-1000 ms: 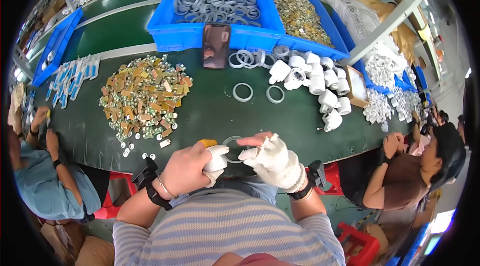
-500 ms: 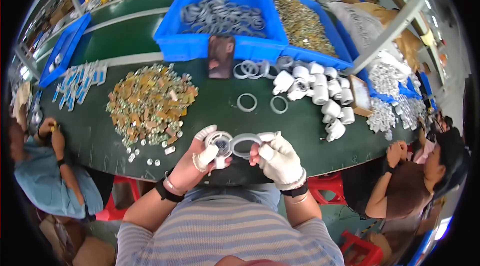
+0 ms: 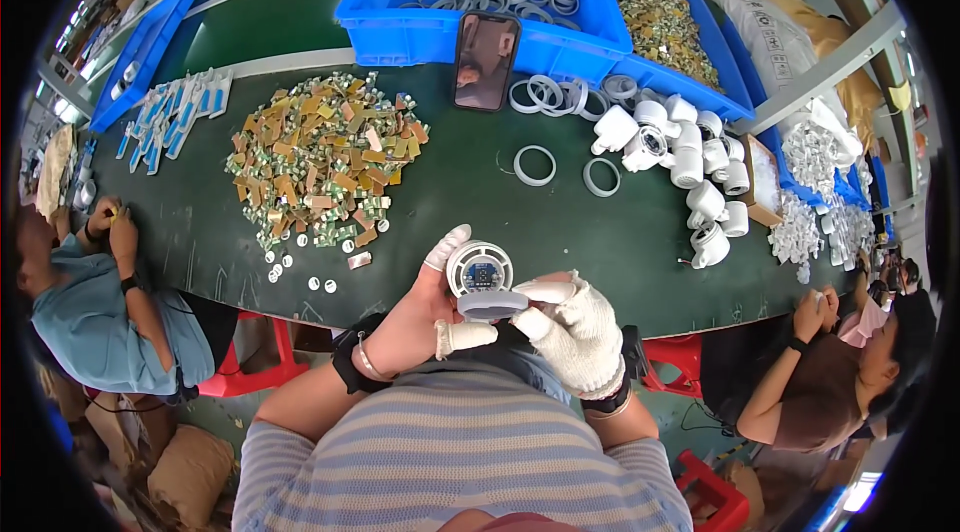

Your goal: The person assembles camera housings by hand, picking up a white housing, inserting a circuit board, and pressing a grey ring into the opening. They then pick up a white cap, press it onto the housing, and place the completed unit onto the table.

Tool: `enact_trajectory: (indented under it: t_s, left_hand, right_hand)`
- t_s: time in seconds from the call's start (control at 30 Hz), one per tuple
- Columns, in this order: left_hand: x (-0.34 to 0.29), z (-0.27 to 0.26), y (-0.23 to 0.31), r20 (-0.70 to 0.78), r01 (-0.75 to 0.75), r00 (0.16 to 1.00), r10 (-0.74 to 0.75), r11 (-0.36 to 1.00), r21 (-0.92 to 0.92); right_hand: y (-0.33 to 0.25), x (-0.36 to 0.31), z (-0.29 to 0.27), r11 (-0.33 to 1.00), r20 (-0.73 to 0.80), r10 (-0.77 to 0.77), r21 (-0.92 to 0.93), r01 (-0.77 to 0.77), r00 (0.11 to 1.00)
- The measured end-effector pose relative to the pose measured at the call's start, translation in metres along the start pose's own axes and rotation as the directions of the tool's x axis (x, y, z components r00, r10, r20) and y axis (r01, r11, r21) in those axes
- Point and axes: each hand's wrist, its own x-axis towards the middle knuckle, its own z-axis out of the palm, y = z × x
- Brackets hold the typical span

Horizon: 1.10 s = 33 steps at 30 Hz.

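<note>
Blue-and-white strips [image 3: 180, 120] lie at the left of the dark green bench [image 3: 460, 172], then a rough heap of small circuit boards [image 3: 325, 160]. Over the curved near edge, the left hand [image 3: 415, 320] cradles a round white housing [image 3: 481, 270]; the knit-gloved right hand [image 3: 577, 334] pinches a tilted grey ring [image 3: 490, 300] by its lower rim. Bench surface separates the heap from two smooth loose rings [image 3: 519, 166]; more white fittings [image 3: 688, 168] cluster rightward.

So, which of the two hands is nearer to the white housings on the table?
Right. The gloved right hand, holding a grey ring, is left of the white housings and lower in the picture. The left hand, holding a round white unit, is farther left.
</note>
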Motion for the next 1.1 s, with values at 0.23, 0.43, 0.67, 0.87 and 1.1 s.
enact_trajectory:
  t_s: [0.23, 0.43, 0.67, 0.87, 1.1]
  left_hand:
    - [-0.001, 0.001, -0.005, -0.007, -0.034, 0.999, 0.034, 0.999, 0.04]
    - [-0.002, 0.002, -0.008, -0.025, -0.064, 0.998, 0.065, 0.998, 0.024]
    - [-0.003, 0.002, -0.01, -0.035, -0.091, 0.995, 0.091, 0.996, -0.002]
    - [-0.011, 0.002, -0.008, 0.034, -0.074, 0.997, 0.068, 0.965, 0.25]
    - [-0.015, -0.001, 0.009, 0.209, -0.257, 0.966, 0.153, 0.658, 0.708]
  right_hand:
    - [0.003, -0.002, 0.003, 0.998, -0.013, -0.056, 0.003, 0.056, 0.998]
    - [0.006, -0.003, 0.004, 0.999, 0.005, -0.029, 0.028, 0.029, 1.0]
    - [0.013, -0.004, 0.01, 1.0, -0.017, 0.005, 0.009, -0.005, 1.0]
    - [0.038, 0.008, 0.019, 0.986, -0.138, -0.018, 0.16, 0.04, 0.99]
    - [0.014, 0.027, 0.033, 0.894, 0.096, -0.34, -0.276, 0.353, 0.936]
